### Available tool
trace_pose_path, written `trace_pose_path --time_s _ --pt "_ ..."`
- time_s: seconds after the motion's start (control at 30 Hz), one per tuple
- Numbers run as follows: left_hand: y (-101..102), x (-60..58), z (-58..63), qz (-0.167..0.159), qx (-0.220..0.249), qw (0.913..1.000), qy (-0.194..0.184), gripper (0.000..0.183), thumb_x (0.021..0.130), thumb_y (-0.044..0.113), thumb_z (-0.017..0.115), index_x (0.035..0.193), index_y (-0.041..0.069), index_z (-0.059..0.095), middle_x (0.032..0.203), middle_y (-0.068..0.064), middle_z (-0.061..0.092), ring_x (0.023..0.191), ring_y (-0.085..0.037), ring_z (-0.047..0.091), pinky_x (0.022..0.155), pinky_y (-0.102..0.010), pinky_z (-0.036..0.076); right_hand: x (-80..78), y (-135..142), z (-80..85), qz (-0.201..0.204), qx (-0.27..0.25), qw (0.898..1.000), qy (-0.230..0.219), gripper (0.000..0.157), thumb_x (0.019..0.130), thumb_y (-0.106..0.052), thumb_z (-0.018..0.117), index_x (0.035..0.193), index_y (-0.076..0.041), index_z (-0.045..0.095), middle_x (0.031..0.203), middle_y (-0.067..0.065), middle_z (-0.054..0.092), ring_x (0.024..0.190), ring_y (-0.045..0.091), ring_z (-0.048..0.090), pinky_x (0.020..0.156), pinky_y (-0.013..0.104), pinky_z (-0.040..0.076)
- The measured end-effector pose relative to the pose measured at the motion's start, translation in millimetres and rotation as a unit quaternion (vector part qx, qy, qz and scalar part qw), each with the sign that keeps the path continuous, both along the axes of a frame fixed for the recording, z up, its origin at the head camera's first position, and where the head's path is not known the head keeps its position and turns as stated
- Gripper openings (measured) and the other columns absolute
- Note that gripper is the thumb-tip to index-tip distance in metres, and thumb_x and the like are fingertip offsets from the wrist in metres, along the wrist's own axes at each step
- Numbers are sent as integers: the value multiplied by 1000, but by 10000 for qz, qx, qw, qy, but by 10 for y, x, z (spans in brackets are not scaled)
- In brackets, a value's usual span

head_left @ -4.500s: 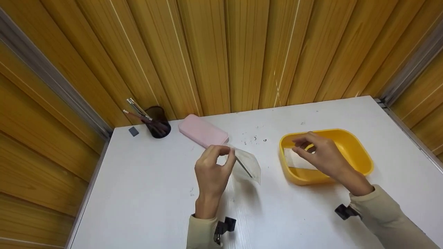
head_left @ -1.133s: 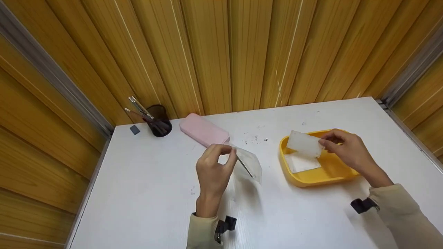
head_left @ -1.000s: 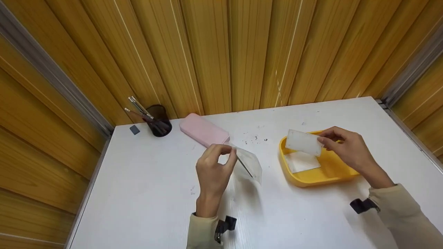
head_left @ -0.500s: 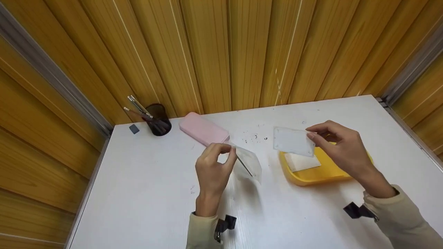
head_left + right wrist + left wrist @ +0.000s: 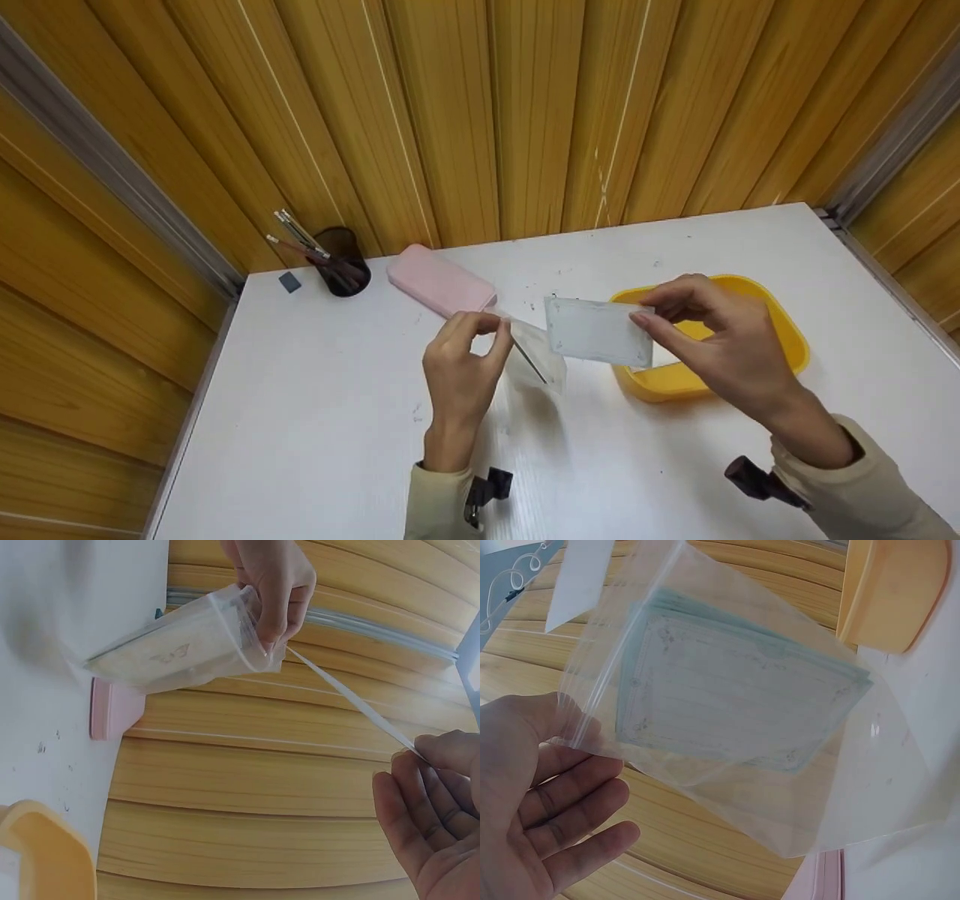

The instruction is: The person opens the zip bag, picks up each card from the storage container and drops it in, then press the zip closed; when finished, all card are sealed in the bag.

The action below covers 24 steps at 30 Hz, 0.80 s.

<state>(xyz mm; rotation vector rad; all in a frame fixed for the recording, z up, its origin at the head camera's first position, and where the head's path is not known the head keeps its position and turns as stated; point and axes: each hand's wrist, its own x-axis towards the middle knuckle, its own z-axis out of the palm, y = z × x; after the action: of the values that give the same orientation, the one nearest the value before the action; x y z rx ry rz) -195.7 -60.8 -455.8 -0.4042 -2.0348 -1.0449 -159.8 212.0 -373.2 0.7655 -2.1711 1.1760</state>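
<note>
My left hand (image 5: 461, 375) pinches a clear zip bag (image 5: 536, 352) by its top edge, holding it tilted above the white table. Inside the bag lies a small stack of pale cards (image 5: 727, 690) with ornamental borders. Between thumb and fingers of my right hand (image 5: 731, 356) is a single card (image 5: 598, 331) with a patterned border. It hangs in the air just right of the bag, and in the right wrist view the card (image 5: 349, 696) shows nearly edge-on, pointing toward the bag's mouth. Another white card (image 5: 663, 356) sits in the yellow basin (image 5: 793, 337), partly hidden.
Behind the left hand lies a pink case (image 5: 442, 281). A dark pen cup (image 5: 351, 262) with several pencils stands farther left, beside a small grey-blue eraser-like block (image 5: 289, 282). A wood-patterned wall (image 5: 525, 112) closes off the table's back edge.
Earlier the right hand was over the basin; it picked a card out and has carried it left and nearer the bag. The left hand and bag have stayed almost still.
</note>
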Motion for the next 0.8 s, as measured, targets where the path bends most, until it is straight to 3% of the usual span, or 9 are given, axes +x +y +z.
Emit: trace_pose_path --time_s 0.17,0.3,0.43,0.6,0.8 --pt "5 6 11 -5 -2 10000 5 10 85 2 84 85 7 75 82 0 74 76 -15 72 70 -33 61 38 -86 -12 110 164 9995 240 32 74 14 88 97 -6 76 94 -2 77 78 8 71 71 15 56" --pt "5 6 5 -16 -2 10000 -29 10 85 1 84 85 7 75 81 -1 74 76 -15 72 71 -32 61 47 -157 -47 285 275 9977 552 12 90 -9 85 98 -6 77 95 -1 77 78 9 72 69 15 56" --pt "5 3 -3 -38 -15 10000 -9 11 85 2 84 85 7 75 81 -1 74 76 -15 72 70 -32 61 28 -240 -76 381 377 9943 921 29 103 -33 72 99 -5 77 92 0 75 76 9 70 69 15 56" --pt "11 -5 -11 -114 12 9999 123 12 83 0 85 84 8 75 81 0 74 76 -15 71 70 -32 61 4 -322 -108 430 585 9883 1343 28 106 -28 69 98 -3 77 86 2 72 70 12 67 67 16 56" --pt "26 -4 -10 -144 -29 9998 94 12 84 0 84 84 8 75 81 1 74 76 -14 71 69 -32 60 16 -390 -114 282 711 9889 1273 25 107 -25 66 98 -4 76 83 1 70 68 13 67 65 19 57"
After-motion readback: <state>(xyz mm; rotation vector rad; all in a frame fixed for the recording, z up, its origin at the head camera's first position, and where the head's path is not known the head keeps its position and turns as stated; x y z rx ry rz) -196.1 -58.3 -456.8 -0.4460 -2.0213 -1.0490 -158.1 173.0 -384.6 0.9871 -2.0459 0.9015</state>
